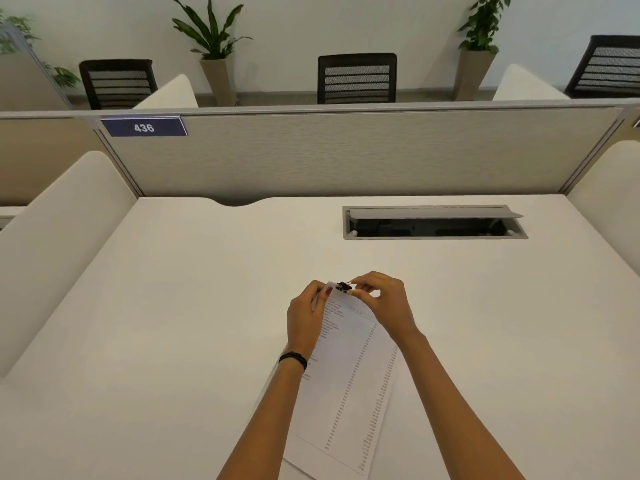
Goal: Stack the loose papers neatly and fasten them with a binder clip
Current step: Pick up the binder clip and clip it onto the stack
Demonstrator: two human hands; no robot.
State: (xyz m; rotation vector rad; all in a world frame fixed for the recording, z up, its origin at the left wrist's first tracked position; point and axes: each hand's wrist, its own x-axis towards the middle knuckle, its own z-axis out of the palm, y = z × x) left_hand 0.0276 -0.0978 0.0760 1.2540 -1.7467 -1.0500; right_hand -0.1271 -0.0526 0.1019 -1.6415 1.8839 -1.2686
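Clipping step: L hand (304,318) grips papers (349,372), R hand (381,303) pinches binder clip (343,286) at top edge. Next, prob.: seat it squarely.

The desk top (207,306) looks like smooth matt laminate, off-white, barely any shine. The papers (349,375) are plain matt printed sheets. The binder clip (343,286) is black, looks like metal with thin wire handles. The partition (346,154) has a woven cloth face in a brushed metal frame, and the cable tray (433,222) is matt grey metal.
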